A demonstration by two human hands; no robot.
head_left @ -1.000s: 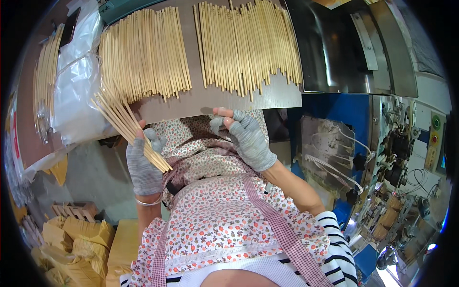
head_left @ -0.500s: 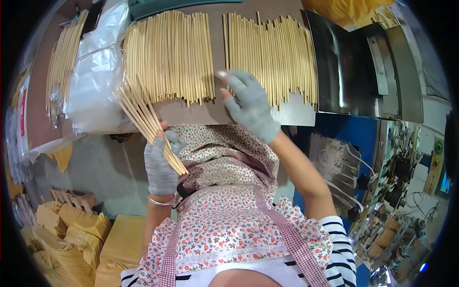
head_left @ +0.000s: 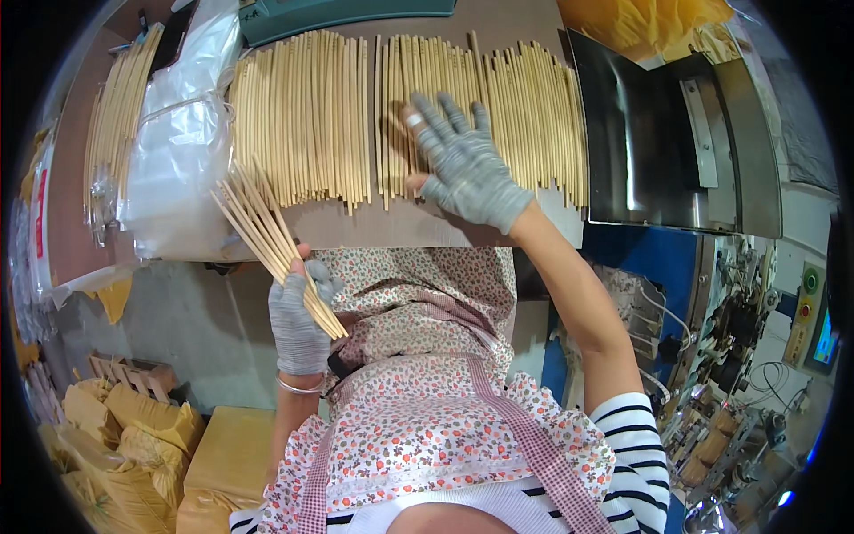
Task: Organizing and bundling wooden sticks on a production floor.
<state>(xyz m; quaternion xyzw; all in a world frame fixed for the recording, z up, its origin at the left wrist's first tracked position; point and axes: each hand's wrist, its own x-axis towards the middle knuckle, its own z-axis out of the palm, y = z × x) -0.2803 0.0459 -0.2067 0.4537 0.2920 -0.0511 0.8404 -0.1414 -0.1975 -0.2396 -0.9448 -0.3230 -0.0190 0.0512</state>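
My left hand, in a grey glove with bare fingertips, is closed around a small bunch of wooden chopsticks. Held in front of the table edge, the bunch fans out at its upper end. Two broad rows of chopsticks lie side by side on the brown table. The left row ends at a narrow gap, and the right row starts just past it. Across the right row rests my right hand, gloved the same way, palm down with fingers spread; it holds nothing that I can see.
Clear plastic bags lie left of the rows, with more chopsticks beyond. A dark metal machine part borders the right side. At the back sits a teal tray. Yellow wrapped packages stand on the floor at lower left.
My right hand has moved forward onto the chopsticks, its fingers spreading. The gap between the rows now lies farther left and is narrower. My left hand keeps its bunch, nearly still.
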